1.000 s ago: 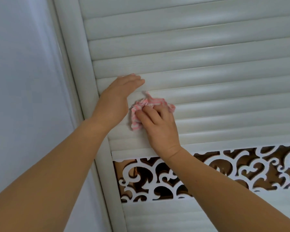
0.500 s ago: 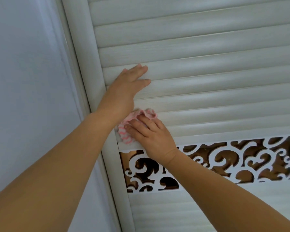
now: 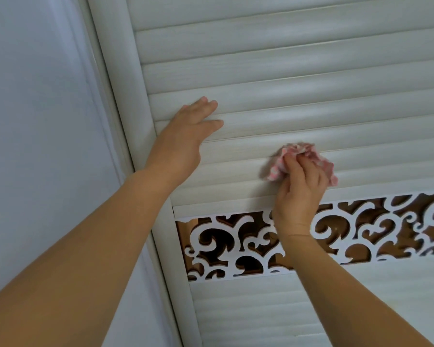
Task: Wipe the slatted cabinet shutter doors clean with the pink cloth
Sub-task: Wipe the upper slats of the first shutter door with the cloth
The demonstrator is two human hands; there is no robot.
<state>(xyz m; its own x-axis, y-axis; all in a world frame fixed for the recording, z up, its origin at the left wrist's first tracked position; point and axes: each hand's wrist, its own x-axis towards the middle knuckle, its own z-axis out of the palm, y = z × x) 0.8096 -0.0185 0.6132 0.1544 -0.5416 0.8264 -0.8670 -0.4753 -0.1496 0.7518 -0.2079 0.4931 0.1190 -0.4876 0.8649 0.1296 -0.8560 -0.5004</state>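
The white slatted shutter door (image 3: 311,78) fills the upper right of the head view. My right hand (image 3: 298,191) grips a crumpled pink cloth (image 3: 308,152) and holds it against the lower slats, just above the carved band. My left hand (image 3: 186,139) lies flat with straight fingers on the slats near the door's left frame, well to the left of the cloth.
A white scrollwork band (image 3: 361,229) with brown cut-outs runs across the door below the slats. More slats (image 3: 286,316) continue beneath it. The door's rounded frame post (image 3: 125,96) runs diagonally on the left, beside a plain pale wall (image 3: 35,121).
My right hand has swept the pink cloth to the right along the lower slats, away from my left hand. My left hand stays flat on the slats by the frame.
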